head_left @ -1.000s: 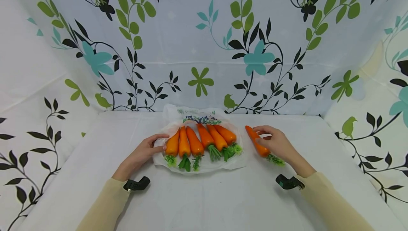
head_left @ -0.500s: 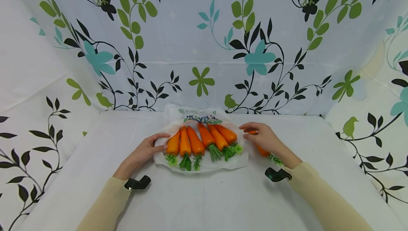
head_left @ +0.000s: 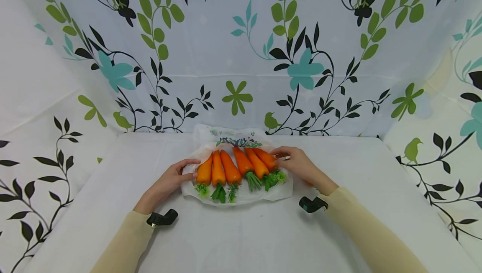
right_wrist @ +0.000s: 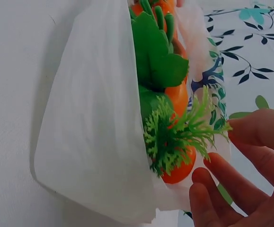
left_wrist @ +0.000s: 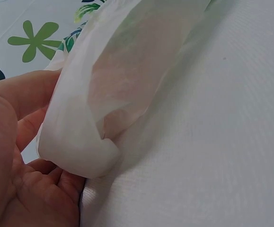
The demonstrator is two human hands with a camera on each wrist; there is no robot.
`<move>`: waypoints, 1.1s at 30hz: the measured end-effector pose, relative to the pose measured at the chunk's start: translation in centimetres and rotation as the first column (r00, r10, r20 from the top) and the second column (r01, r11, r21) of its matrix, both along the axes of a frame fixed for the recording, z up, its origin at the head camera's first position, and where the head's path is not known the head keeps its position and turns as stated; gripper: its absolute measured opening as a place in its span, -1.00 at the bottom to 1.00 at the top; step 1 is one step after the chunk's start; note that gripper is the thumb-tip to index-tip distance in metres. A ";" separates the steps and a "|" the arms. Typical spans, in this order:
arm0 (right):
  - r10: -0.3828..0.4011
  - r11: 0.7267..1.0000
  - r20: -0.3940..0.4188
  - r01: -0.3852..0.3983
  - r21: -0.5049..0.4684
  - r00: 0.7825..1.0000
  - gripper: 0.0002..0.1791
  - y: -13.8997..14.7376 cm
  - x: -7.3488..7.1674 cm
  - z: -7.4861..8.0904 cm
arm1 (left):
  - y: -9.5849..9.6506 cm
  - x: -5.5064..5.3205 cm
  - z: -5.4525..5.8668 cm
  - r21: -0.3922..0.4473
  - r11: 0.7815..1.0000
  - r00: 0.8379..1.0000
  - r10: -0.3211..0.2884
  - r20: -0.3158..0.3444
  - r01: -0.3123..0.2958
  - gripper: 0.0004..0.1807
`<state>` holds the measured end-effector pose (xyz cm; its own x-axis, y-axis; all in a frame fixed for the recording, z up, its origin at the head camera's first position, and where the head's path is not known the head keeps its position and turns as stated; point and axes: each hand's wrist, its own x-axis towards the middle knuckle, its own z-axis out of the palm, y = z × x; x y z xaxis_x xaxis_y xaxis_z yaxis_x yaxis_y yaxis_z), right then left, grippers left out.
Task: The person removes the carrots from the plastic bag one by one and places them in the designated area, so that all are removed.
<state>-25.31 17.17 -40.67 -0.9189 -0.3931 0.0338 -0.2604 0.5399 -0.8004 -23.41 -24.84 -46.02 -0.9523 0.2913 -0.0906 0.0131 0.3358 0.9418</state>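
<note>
Several orange toy carrots (head_left: 229, 168) lie side by side on a thin white bag (head_left: 205, 201), their green tops toward me. My left hand (head_left: 172, 181) holds the bag's left end beside the leftmost carrot; in the left wrist view, thumb and fingers lie around its folded edge. At the bag's right end is my right hand (head_left: 301, 166), fingertips right at the rightmost carrot (head_left: 265, 159). In the right wrist view those fingers are spread loosely near a frilly light green top (right_wrist: 172, 135). Another carrot (head_left: 308, 183) lies under my right hand, mostly hidden.
A white cloth covers the table (head_left: 237, 239). Behind it hangs a curtain (head_left: 211, 47) printed with leaves, birds and flowers. The bag's far part carries a printed tree pattern (head_left: 239, 142).
My right hand has let go of the separate carrot at the right and moved left to the bag's right end. That carrot stays on the table. The left hand has not moved.
</note>
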 end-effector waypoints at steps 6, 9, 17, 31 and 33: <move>-0.047 0.999 0.049 0.046 0.016 0.998 -0.61 -0.7 -0.2 -0.6 | -0.1 -0.1 -0.1 0.003 1.000 1.000 -0.003 -0.006 0.003 -0.45; -0.051 0.998 0.026 0.050 0.049 0.998 -0.62 -1.0 -0.3 -0.8 | -0.1 -0.1 -0.2 0.003 1.000 1.000 0.000 -0.008 0.000 -0.45; -0.054 0.992 -0.020 0.056 0.114 0.998 -0.64 -1.6 -0.5 -1.6 | -0.2 0.0 -0.4 0.015 1.000 1.000 -0.002 -0.015 0.002 -0.45; 0.025 0.994 -0.072 -0.017 0.109 0.997 -0.63 -1.9 -0.6 -2.2 | -0.1 -0.1 -0.4 0.018 1.000 1.000 -0.006 -0.027 0.006 -0.46; 0.019 0.994 -0.073 -0.011 0.107 0.997 -0.65 -1.9 -0.6 -2.3 | -0.2 -0.1 -0.4 0.017 1.000 1.000 -0.005 -0.024 0.005 -0.46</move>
